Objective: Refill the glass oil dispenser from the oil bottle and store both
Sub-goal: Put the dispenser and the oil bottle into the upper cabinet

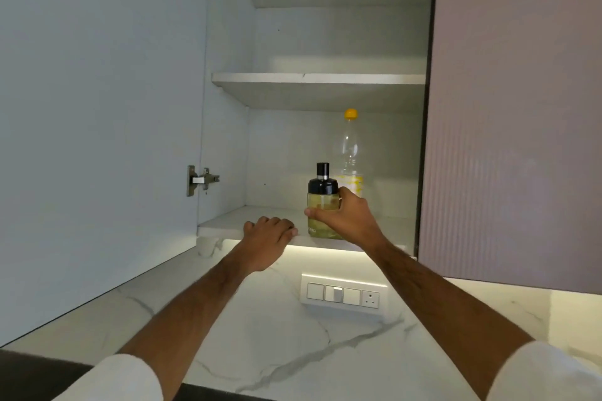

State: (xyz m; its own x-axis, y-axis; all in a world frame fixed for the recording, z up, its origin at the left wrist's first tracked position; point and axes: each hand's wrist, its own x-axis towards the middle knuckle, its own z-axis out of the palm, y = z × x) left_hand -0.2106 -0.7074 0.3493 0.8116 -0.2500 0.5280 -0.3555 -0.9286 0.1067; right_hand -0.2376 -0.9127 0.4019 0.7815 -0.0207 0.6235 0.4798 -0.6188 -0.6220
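The glass oil dispenser point(321, 202), with a black top and yellowish oil inside, stands upright at the front of the wall cabinet's bottom shelf point(228, 220). My right hand point(347, 215) grips its body, thumb on the left side and fingers round the right. Just behind it stands the clear plastic oil bottle point(350, 153) with a yellow cap, mostly empty, its lower part hidden by the dispenser and my hand. My left hand point(268, 238) rests on the shelf's front edge, fingers curled over it, left of the dispenser.
The cabinet door point(97, 124) hangs open at the left, its hinges point(202, 180) showing. An upper shelf point(319, 78) sits above. A closed ribbed door point(511, 124) is at the right. Below are a marble backsplash and a switch panel point(343, 295).
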